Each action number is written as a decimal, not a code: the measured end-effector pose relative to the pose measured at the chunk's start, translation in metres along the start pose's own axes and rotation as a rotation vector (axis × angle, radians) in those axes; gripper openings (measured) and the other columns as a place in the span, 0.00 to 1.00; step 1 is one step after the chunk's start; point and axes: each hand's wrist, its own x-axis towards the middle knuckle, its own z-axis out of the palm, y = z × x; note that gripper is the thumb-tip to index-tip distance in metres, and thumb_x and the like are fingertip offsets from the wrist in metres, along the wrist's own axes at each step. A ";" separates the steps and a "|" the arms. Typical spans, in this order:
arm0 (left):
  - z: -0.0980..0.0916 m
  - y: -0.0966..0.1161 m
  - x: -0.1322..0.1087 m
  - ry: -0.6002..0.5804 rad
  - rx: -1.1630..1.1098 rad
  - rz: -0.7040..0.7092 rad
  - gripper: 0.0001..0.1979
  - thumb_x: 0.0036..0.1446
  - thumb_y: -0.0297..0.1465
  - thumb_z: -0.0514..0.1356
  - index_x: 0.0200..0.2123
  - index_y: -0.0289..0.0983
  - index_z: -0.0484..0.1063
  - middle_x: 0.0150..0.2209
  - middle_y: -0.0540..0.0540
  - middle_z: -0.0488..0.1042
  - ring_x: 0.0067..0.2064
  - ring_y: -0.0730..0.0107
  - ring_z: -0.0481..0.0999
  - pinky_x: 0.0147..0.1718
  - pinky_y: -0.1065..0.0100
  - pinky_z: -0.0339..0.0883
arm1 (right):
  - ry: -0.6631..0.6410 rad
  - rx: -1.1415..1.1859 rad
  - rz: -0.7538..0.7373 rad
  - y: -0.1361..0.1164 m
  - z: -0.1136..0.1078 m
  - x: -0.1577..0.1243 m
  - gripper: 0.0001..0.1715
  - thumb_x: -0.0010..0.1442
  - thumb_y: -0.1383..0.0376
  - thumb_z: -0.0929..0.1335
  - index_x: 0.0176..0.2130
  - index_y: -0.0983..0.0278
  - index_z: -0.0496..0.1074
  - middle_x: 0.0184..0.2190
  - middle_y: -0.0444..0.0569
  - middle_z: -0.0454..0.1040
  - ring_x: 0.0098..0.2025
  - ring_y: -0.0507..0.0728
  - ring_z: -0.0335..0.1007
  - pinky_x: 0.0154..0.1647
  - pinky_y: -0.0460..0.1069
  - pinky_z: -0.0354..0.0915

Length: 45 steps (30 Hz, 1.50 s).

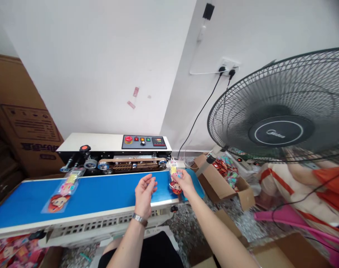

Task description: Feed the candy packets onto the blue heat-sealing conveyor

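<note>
While the right hand (183,181) pinches a glossy clear packet (174,178) printed with a red cartoon face at the blue belt's (102,195) right end, the left hand (144,193) hovers just beside it, fingers loosely curled and holding nothing. A second flat packet (62,191) lies far left on the smooth belt, below the boxy white sealing machine (113,149).

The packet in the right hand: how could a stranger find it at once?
Find the blue conveyor belt before the sealing machine. At its right end, the right hand holds an upright clear packet. The other packet lies flat at the left.
</note>
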 end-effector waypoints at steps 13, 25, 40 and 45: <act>0.002 0.001 -0.003 -0.089 0.013 0.010 0.23 0.42 0.36 0.68 0.42 0.34 0.68 0.33 0.46 0.75 0.30 0.71 0.75 0.29 0.70 0.68 | -0.166 -0.444 -0.401 -0.024 0.022 -0.035 0.27 0.54 0.60 0.65 0.53 0.63 0.62 0.41 0.53 0.72 0.40 0.58 0.69 0.43 0.53 0.65; 0.031 -0.010 -0.017 -0.280 0.278 0.061 0.23 0.42 0.37 0.67 0.42 0.36 0.70 0.36 0.47 0.76 0.29 0.74 0.76 0.32 0.70 0.71 | 0.025 -0.897 0.094 0.069 -0.248 -0.186 0.15 0.57 0.63 0.61 0.44 0.61 0.69 0.30 0.46 0.78 0.31 0.54 0.72 0.33 0.47 0.64; 0.094 -0.109 -0.126 -1.026 0.873 -0.024 0.22 0.49 0.42 0.60 0.45 0.35 0.69 0.39 0.42 0.76 0.38 0.64 0.76 0.39 0.62 0.71 | 0.235 -0.788 0.725 0.193 -0.381 -0.341 0.18 0.56 0.65 0.64 0.47 0.66 0.69 0.38 0.53 0.78 0.39 0.56 0.74 0.37 0.46 0.65; 0.090 -0.163 -0.179 -1.432 1.171 0.093 0.17 0.57 0.37 0.52 0.47 0.37 0.68 0.44 0.42 0.75 0.38 0.67 0.76 0.39 0.64 0.71 | 0.186 -0.741 0.761 0.218 -0.385 -0.354 0.20 0.56 0.61 0.65 0.49 0.63 0.68 0.40 0.49 0.78 0.42 0.54 0.73 0.39 0.44 0.65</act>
